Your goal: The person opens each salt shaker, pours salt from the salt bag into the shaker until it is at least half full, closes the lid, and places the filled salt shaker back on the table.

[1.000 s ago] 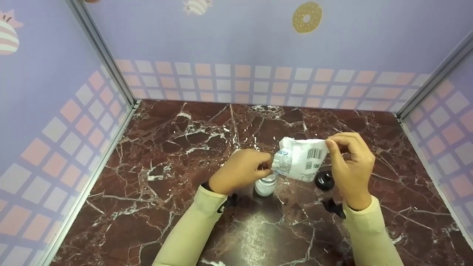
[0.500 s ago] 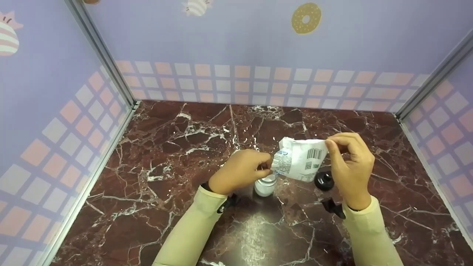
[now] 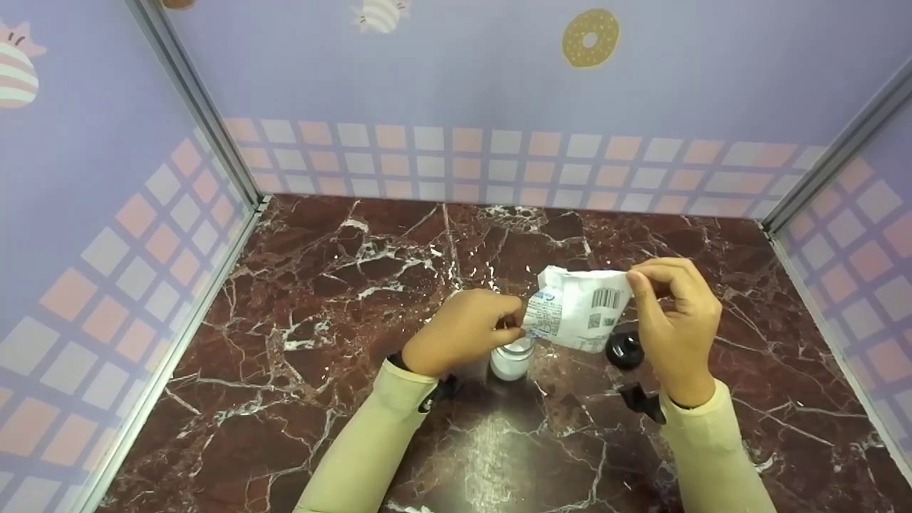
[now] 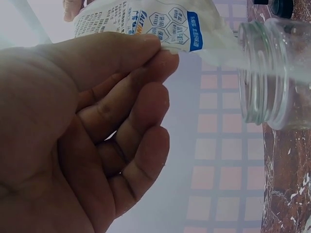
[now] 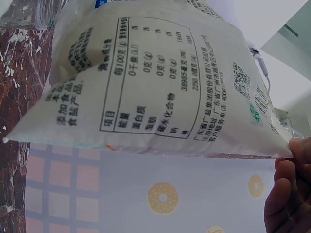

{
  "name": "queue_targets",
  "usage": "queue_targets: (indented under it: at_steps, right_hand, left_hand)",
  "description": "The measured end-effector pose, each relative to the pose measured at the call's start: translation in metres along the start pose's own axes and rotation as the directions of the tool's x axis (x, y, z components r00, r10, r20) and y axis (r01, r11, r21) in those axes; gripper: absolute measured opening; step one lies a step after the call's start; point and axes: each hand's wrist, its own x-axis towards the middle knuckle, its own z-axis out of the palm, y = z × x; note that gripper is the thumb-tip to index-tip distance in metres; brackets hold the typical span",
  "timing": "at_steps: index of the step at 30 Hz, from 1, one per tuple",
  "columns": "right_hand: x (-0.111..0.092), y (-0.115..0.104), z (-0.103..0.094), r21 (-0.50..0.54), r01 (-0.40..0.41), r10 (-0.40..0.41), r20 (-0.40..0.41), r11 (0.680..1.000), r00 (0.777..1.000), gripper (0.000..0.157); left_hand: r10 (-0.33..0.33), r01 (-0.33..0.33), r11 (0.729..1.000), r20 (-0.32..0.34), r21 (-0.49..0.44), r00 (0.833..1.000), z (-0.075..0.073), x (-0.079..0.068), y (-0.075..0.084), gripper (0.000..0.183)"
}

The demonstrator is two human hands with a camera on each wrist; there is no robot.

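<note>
A white printed salt bag (image 3: pixel 581 310) is held tilted above a small glass jar (image 3: pixel 510 365). My left hand (image 3: pixel 467 329) pinches the bag's left edge between thumb and index finger, with the other fingers loosely curled. At the bag's upper right corner, my right hand (image 3: pixel 677 313) pinches the plastic. The left wrist view shows white salt (image 4: pixel 228 57) streaming from the bag into the open mouth of the jar (image 4: pixel 262 73). White contents show through the glass in the head view. Printed rows of text cover the bag (image 5: pixel 155 82) in the right wrist view.
A black round knobbed lid (image 3: pixel 625 350) lies on the dark red marbled table (image 3: pixel 342 356), right of the jar. White specks are scattered behind the left hand. Patterned purple panels (image 3: pixel 463 78) enclose the table at the back and both sides.
Both hands keep their grip and place on the salt bag. In the head view everything sits a few pixels lower than before; nothing else has visibly moved.
</note>
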Motion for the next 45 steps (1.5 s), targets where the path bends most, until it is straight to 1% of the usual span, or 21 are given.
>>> queue_targets:
  at_steps: [30,38,45]
  right_hand:
    - [-0.0005,0.0008,-0.0001,-0.003,0.000,0.000,0.004,1.000,1.000,0.006]
    - [-0.0006,0.0002,-0.0006,-0.002,0.000,0.000,0.006,1.000,1.000,0.006]
    - [-0.0001,0.0005,-0.0004,0.007,0.000,0.000,0.004,1.000,1.000,0.006]
  left_hand:
    - [-0.005,0.005,1.000,-0.002,0.009,1.000,0.0010,-0.0004,-0.0011,0.014]
    - [-0.003,0.003,1.000,-0.009,-0.005,1.000,0.0009,-0.0009,-0.0008,0.016]
    - [-0.011,0.011,1.000,0.005,-0.018,1.000,0.0004,-0.0004,-0.0008,0.016]
